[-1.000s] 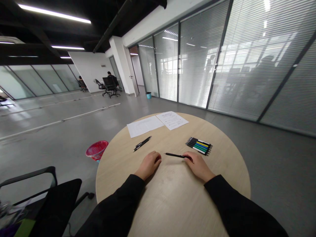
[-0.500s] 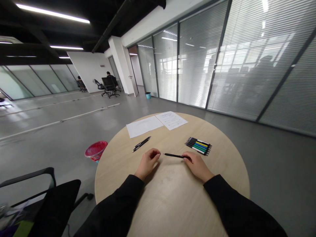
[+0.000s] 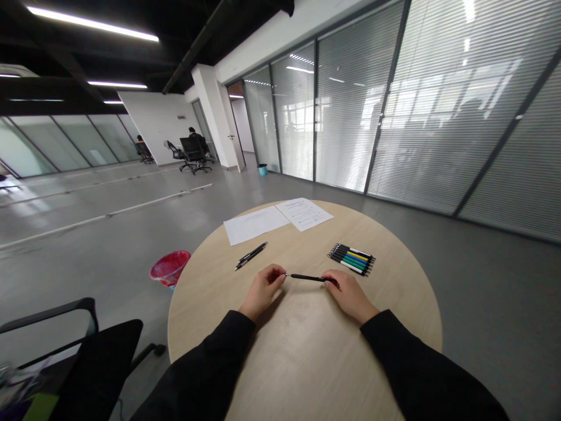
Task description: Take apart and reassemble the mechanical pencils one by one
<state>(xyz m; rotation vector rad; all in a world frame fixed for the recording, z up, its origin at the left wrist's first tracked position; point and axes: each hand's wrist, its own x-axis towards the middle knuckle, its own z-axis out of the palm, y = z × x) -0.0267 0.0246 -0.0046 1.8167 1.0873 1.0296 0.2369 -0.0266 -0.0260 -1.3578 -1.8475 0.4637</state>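
A black pen (image 3: 308,278) lies level just above the round wooden table (image 3: 307,351), held between both hands. My right hand (image 3: 348,295) is closed round its right end. My left hand (image 3: 263,289) pinches the tip at its left end with curled fingers. Two more black pens (image 3: 251,255) lie side by side to the left, beyond my left hand. A row of several coloured pens (image 3: 352,259) lies to the right, just past my right hand.
Two white sheets of paper (image 3: 256,223) (image 3: 304,213) lie at the table's far edge. A red basket (image 3: 170,267) stands on the floor left of the table. A black office chair (image 3: 87,356) is at lower left. Glass walls with blinds run along the right.
My left hand has moved right and closed its fingertips on the pen's left tip. The right hand has kept its hold on the pen's other end.
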